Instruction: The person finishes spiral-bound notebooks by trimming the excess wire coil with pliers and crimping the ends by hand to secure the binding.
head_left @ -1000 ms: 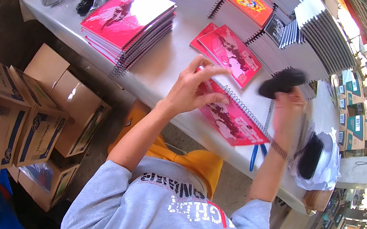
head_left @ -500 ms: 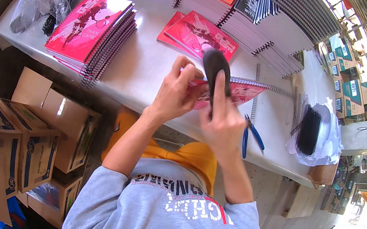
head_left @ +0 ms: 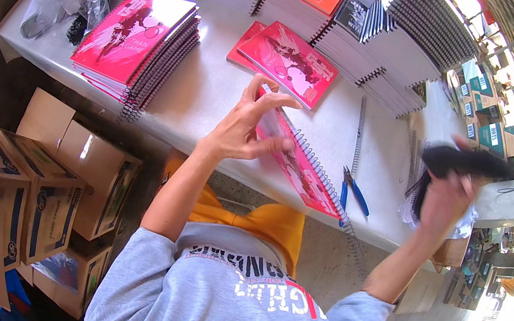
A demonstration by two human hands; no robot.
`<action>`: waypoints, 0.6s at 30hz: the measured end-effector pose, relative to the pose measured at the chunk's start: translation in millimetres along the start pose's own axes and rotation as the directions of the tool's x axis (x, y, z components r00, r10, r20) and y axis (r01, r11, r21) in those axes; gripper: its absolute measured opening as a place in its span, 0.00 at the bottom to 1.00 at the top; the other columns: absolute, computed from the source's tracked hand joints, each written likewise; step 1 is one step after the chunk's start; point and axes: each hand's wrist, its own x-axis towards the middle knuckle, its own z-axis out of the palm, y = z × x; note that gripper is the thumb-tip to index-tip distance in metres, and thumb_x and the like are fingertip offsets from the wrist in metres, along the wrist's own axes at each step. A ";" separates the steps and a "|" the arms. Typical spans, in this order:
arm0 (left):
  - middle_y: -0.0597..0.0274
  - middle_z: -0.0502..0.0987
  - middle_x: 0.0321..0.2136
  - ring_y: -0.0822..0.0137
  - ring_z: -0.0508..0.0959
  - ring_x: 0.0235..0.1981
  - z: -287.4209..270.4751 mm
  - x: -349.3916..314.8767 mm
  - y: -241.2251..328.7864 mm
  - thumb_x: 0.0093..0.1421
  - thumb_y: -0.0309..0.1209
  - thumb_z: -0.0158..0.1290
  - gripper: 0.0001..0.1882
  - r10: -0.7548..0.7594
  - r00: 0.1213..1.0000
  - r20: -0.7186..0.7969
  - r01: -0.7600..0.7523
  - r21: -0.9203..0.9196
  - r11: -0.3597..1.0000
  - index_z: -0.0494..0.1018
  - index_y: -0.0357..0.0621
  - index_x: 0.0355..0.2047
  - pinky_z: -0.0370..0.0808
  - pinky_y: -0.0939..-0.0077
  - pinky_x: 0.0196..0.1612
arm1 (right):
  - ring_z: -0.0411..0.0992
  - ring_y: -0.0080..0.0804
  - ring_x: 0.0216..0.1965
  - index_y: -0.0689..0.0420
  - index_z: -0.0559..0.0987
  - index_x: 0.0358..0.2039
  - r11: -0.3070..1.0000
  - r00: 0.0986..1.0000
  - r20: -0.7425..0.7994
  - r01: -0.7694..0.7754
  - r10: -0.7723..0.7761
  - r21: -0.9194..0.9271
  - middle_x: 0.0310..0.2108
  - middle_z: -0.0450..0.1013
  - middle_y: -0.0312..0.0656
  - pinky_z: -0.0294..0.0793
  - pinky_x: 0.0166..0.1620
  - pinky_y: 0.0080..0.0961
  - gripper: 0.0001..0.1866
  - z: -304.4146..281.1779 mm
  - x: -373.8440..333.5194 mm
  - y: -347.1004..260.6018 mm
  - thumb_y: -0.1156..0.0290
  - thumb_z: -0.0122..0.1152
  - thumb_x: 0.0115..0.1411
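Observation:
My left hand (head_left: pixel 247 121) holds a pink spiral notebook (head_left: pixel 306 176) by its upper end, fingers behind and thumb across the cover. The notebook is tilted, its lower corner reaching the table's front edge. A metal coil (head_left: pixel 326 175) runs along its spine, and a loose length trails past the lower corner. Out to the right, my blurred right hand (head_left: pixel 447 194) grips a black, elongated, rounded object (head_left: pixel 466 163) above a bag of black coils. Blue-handled pliers (head_left: pixel 355 195) lie beside the held notebook. Two pink notebooks (head_left: pixel 288 63) lie overlapped just beyond my left hand.
A stack of pink notebooks (head_left: pixel 130 38) stands at left, near a clear plastic bag (head_left: pixel 68 3). Tall notebook stacks (head_left: pixel 297 9) line the table's back. A loose coil (head_left: pixel 360 130) lies at right. Open cardboard boxes (head_left: pixel 56 207) stand on the floor at left.
My right hand has swung right with the black object, away from the notebook. The notebook has turned, its coil end dropping toward me; my left hand still holds it.

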 end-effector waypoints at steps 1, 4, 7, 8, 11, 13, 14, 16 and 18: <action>0.61 0.72 0.36 0.57 0.66 0.41 -2.2 -3.9 -0.4 0.47 0.41 0.63 0.29 -0.011 1.000 -0.010 0.011 0.019 1.000 0.67 0.47 0.47 0.67 0.65 0.45 | 0.70 0.24 0.39 0.62 0.66 0.52 0.988 0.990 0.105 -0.079 0.093 -0.130 0.47 0.70 0.43 0.71 0.47 0.26 0.26 37.4 1.8 10.3 0.86 0.52 0.50; 0.58 0.67 0.37 0.60 0.67 0.41 4.0 -5.2 -2.3 0.44 0.42 0.66 0.34 -0.177 0.983 -0.041 0.175 -0.063 0.983 0.63 0.46 0.47 0.67 0.67 0.44 | 0.72 0.20 0.34 0.56 0.74 0.45 0.972 0.860 0.509 0.081 0.044 -0.222 0.40 0.74 0.39 0.73 0.39 0.17 0.24 69.4 -13.8 43.6 0.89 0.54 0.47; 0.58 0.63 0.38 0.64 0.66 0.38 13.9 -7.0 -12.1 0.43 0.40 0.67 0.36 -0.215 0.973 -0.082 0.178 -0.324 0.929 0.57 0.44 0.46 0.67 0.70 0.42 | 0.73 0.16 0.32 0.58 0.80 0.34 0.927 0.745 0.665 0.206 0.060 -0.314 0.31 0.77 0.37 0.72 0.36 0.15 0.15 109.3 -29.2 69.0 0.88 0.56 0.47; 0.59 0.63 0.38 0.66 0.66 0.38 16.6 -4.9 -10.6 0.43 0.40 0.67 0.36 -0.224 0.973 -0.058 0.194 -0.320 0.927 0.55 0.44 0.45 0.67 0.71 0.42 | 0.74 0.19 0.32 0.59 0.80 0.34 0.946 0.766 0.608 -0.002 0.210 -0.325 0.31 0.77 0.38 0.73 0.36 0.17 0.14 105.7 -27.9 78.2 0.87 0.57 0.47; 0.59 0.62 0.38 0.68 0.66 0.37 7.5 -5.8 -9.0 0.46 0.37 0.66 0.36 -0.242 0.970 -0.016 0.231 -0.237 0.943 0.52 0.45 0.46 0.68 0.72 0.41 | 0.73 0.19 0.30 0.59 0.80 0.32 0.999 0.867 0.497 -0.031 0.030 -0.006 0.26 0.77 0.36 0.73 0.36 0.19 0.12 114.6 -26.2 74.3 0.85 0.58 0.47; 0.57 0.62 0.40 0.67 0.67 0.40 9.5 -3.5 -9.5 0.47 0.35 0.64 0.37 -0.289 0.957 0.009 0.266 -0.423 0.866 0.49 0.47 0.48 0.68 0.71 0.43 | 0.73 0.17 0.28 0.59 0.81 0.32 0.911 0.786 0.618 0.239 0.022 -0.337 0.25 0.77 0.36 0.73 0.35 0.18 0.10 118.1 -24.1 76.0 0.83 0.58 0.48; 0.57 0.62 0.40 0.67 0.67 0.40 10.0 -5.2 -8.1 0.47 0.35 0.64 0.37 -0.291 0.956 0.023 0.273 -0.422 0.864 0.49 0.47 0.48 0.68 0.71 0.43 | 0.73 0.19 0.27 0.59 0.81 0.31 0.856 0.792 0.534 0.027 0.297 -0.517 0.25 0.77 0.37 0.73 0.34 0.19 0.10 108.4 -18.9 93.8 0.83 0.59 0.46; 0.56 0.61 0.41 0.68 0.68 0.41 11.4 -3.6 -9.5 0.49 0.31 0.62 0.36 -0.262 0.965 0.001 0.235 -0.449 0.862 0.47 0.46 0.48 0.70 0.73 0.42 | 0.73 0.20 0.26 0.60 0.80 0.31 0.940 0.829 0.518 -0.026 0.210 -0.341 0.23 0.76 0.40 0.72 0.33 0.18 0.11 114.9 -11.1 87.9 0.84 0.60 0.45; 0.55 0.61 0.41 0.69 0.68 0.42 11.6 -1.2 -11.8 0.51 0.29 0.59 0.32 -0.267 0.964 0.009 0.243 -0.440 0.864 0.47 0.44 0.47 0.70 0.74 0.44 | 0.73 0.19 0.26 0.60 0.80 0.31 0.987 0.819 0.573 0.064 0.031 -0.145 0.22 0.76 0.40 0.71 0.32 0.17 0.10 123.1 -14.9 73.2 0.84 0.60 0.45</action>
